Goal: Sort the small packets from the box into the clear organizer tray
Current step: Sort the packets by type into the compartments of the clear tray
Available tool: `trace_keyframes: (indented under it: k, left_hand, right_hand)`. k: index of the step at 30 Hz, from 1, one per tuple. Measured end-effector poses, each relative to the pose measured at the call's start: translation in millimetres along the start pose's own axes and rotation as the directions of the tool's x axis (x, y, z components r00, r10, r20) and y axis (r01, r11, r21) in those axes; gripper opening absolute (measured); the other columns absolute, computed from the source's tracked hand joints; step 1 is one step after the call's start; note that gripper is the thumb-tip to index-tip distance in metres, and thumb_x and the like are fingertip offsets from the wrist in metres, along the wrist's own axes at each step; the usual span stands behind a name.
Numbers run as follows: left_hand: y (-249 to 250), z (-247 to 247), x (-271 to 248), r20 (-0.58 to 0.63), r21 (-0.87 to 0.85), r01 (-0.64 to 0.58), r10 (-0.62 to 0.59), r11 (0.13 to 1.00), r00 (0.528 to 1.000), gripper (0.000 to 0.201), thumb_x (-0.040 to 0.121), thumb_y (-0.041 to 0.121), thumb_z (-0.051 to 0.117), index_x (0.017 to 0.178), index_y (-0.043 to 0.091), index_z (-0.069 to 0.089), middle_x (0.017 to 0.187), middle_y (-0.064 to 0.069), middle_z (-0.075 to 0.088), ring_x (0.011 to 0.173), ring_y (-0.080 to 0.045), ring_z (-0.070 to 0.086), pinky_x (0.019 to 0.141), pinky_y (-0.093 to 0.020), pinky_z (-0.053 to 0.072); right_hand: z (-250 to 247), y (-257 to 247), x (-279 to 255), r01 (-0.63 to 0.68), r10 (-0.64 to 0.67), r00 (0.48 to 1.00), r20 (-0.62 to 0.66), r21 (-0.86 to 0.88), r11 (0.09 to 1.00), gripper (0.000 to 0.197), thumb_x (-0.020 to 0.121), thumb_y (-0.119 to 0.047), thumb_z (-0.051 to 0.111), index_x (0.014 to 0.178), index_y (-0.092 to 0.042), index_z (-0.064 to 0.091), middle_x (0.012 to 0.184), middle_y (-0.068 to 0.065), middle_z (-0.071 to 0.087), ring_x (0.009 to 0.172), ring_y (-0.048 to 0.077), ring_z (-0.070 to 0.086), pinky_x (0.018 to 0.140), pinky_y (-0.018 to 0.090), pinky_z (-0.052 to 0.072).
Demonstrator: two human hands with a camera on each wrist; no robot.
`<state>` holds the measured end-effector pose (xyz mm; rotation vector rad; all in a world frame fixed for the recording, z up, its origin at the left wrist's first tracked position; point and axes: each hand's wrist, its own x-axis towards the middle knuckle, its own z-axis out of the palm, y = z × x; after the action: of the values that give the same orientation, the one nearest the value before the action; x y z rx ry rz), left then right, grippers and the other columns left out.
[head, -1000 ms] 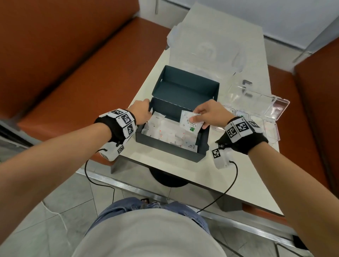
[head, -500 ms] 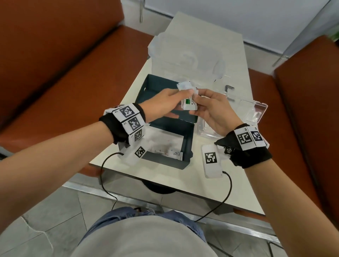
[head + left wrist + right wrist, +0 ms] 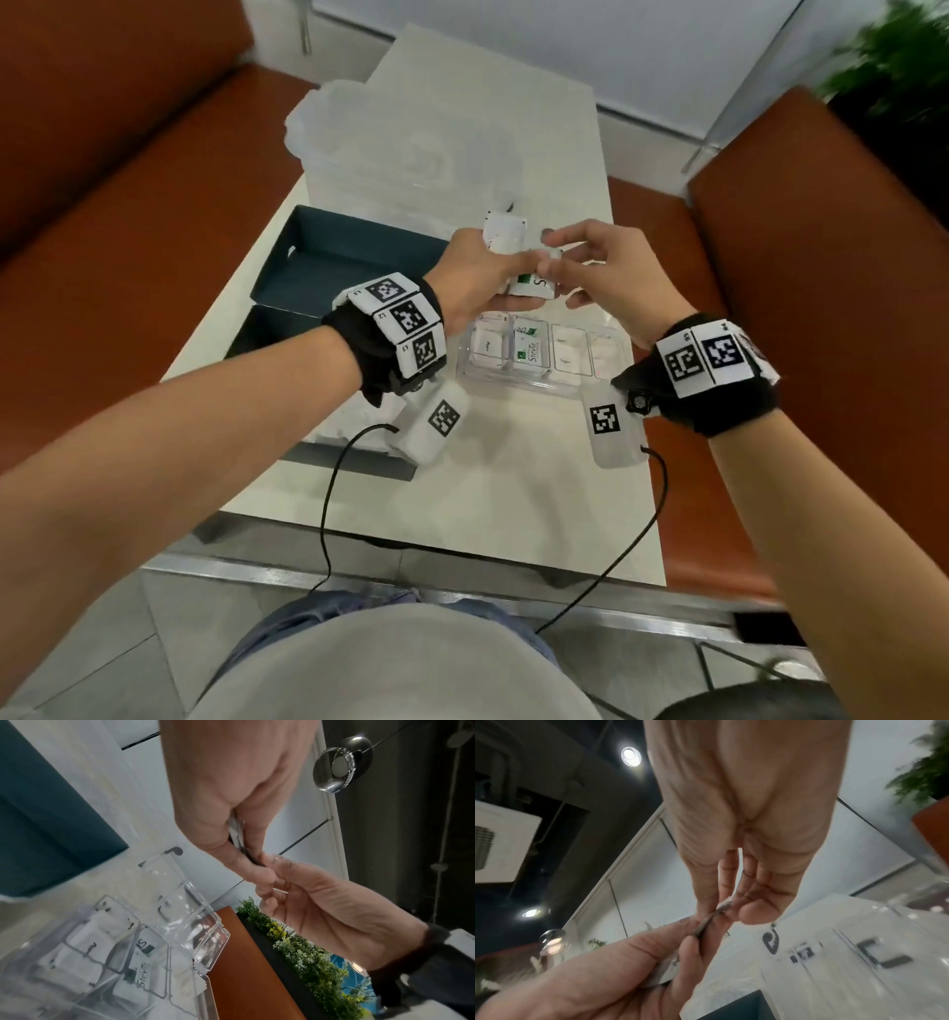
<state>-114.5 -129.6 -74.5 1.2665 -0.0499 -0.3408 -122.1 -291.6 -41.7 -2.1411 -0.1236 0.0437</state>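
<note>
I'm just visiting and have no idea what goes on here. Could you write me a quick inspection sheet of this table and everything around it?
Surface: pale table, bare along its near edge.
Job's things: dark box open; clear organizer tray with packets in several compartments; Stevia packet held above the tray.
Clutter: clear plastic lid at the far end.
Grippers: left hand grips a few packets; right hand pinches one.
Cables: black wrist cables hang over the near table edge.
Surroundings: orange benches, green plant.

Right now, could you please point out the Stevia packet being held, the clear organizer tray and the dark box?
Stevia packet (image 3: pixel 534 285), head view, printed face.
clear organizer tray (image 3: pixel 518 383), head view, near wall.
dark box (image 3: pixel 328 257), head view, inner floor.
</note>
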Motion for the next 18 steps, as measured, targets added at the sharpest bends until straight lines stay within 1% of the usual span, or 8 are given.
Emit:
trace_keyframes:
  k: [4,6,8,10,12,14,16,18]
  left_hand:
    - [-15.6,9.8,12.2,-0.044,0.036,0.040,-0.038,0.999,0.998,0.022,0.085,0.023,0.075,0.100,0.008,0.068,0.090,-0.007,0.075,0.077,-0.023,0.074,0.056,-0.020,0.054]
    - [-21.2,9.7,15.1,-0.066,0.042,0.057,-0.054,0.997,0.996,0.018,0.087,0.024,0.073,0.098,0.011,0.068,0.082,-0.004,0.076,0.072,-0.021,0.074,0.053,-0.019,0.054]
    - [-24.8,4.9,17.4,-0.125,0.039,0.073,-0.067,0.997,0.990,0.017,0.088,0.021,0.071,0.097,0.008,0.067,0.076,-0.006,0.075,0.069,-0.019,0.073,0.052,-0.018,0.054]
    - [-26.8,-1.9,19.6,-0.190,0.044,0.088,-0.078,0.995,0.979,0.020,0.089,0.020,0.070,0.098,0.003,0.065,0.077,-0.010,0.074,0.065,-0.017,0.072,0.053,-0.018,0.054]
    - [-27.2,-6.6,20.5,-0.229,0.049,0.101,-0.087,0.994,0.970,0.018,0.089,0.019,0.069,0.097,0.003,0.065,0.080,-0.011,0.072,0.062,-0.016,0.070,0.054,-0.019,0.055]
    - [-27.2,-9.5,20.0,-0.244,0.055,0.104,-0.088,0.993,0.966,0.015,0.090,0.018,0.068,0.095,0.004,0.065,0.082,-0.012,0.071,0.062,-0.016,0.070,0.057,-0.020,0.055]
    - [-27.3,-11.9,19.0,-0.253,0.069,0.107,-0.086,0.992,0.964,0.019,0.092,0.018,0.066,0.101,0.002,0.064,0.084,-0.013,0.070,0.064,-0.016,0.069,0.058,-0.020,0.055]
    - [-27.5,-14.1,18.2,-0.262,0.077,0.111,-0.087,0.991,0.961,0.023,0.093,0.018,0.065,0.107,0.000,0.062,0.087,-0.014,0.070,0.066,-0.017,0.069,0.057,-0.019,0.054]
  right_hand:
    - [-11.9,22.0,5.6,-0.119,0.118,0.993,0.019,0.245,0.962,0.014,0.082,-0.008,0.073,0.093,-0.005,0.065,0.074,0.005,0.065,0.061,0.011,0.062,0.059,0.021,0.053]
    - [-15.6,34.8,12.2,-0.166,0.173,0.985,0.002,0.295,0.941,0.011,0.083,-0.006,0.072,0.092,-0.005,0.064,0.074,0.005,0.065,0.062,0.012,0.060,0.059,0.022,0.052]
    - [-15.7,49.4,20.6,-0.211,0.228,0.973,-0.024,0.294,0.932,0.009,0.084,-0.005,0.070,0.090,-0.007,0.064,0.074,0.004,0.065,0.061,0.012,0.058,0.059,0.023,0.050]
    - [-11.2,65.0,29.6,-0.267,0.278,0.960,-0.027,0.205,0.942,0.008,0.085,-0.005,0.069,0.091,-0.008,0.065,0.075,0.004,0.065,0.060,0.011,0.058,0.059,0.022,0.049]
    - [-2.0,79.7,36.3,-0.292,0.292,0.956,-0.009,0.030,0.956,0.011,0.086,-0.004,0.067,0.097,-0.003,0.068,0.075,0.005,0.066,0.060,0.010,0.057,0.057,0.019,0.048]
    - [9.8,91.2,40.2,-0.256,0.258,0.966,-0.009,-0.150,0.955,0.012,0.087,-0.003,0.065,0.098,0.000,0.070,0.075,0.006,0.065,0.060,0.011,0.058,0.056,0.017,0.047]
    - [19.8,98.7,41.4,-0.201,0.209,0.978,-0.006,-0.299,0.933,0.010,0.087,-0.005,0.065,0.095,-0.001,0.071,0.083,0.009,0.066,0.070,0.016,0.060,0.062,0.018,0.047]
    - [25.4,103.6,42.3,-0.164,0.177,0.984,-0.002,-0.386,0.908,0.010,0.089,-0.007,0.063,0.095,-0.004,0.071,0.089,0.009,0.065,0.077,0.017,0.058,0.059,0.011,0.043]
